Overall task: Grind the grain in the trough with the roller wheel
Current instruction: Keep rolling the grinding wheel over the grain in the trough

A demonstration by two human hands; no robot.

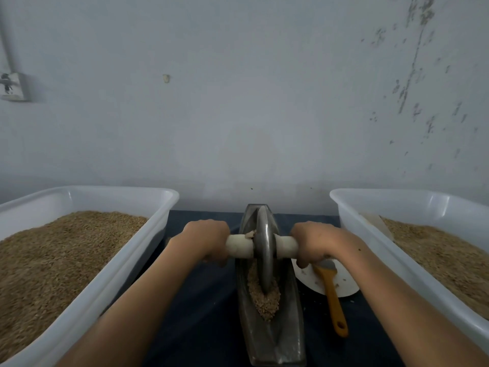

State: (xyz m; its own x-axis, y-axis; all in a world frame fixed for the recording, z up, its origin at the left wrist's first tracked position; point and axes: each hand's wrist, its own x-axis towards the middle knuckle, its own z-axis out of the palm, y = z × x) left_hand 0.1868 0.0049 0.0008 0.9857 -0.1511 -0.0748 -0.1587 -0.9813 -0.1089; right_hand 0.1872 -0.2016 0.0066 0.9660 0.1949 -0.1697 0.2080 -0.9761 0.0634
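Hands [209,241] on roller wheel [264,250] hdl.

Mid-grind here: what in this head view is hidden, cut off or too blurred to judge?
- Far half of the trough: the wheel and handle hide it, so grain there is unseen.
- Grain fineness: too small and soft.
- Fingers of left hand and right hand: curled under the handle ends.
- Brush bristles: behind the right hand.
- Left tub and right tub: cut by frame edges.
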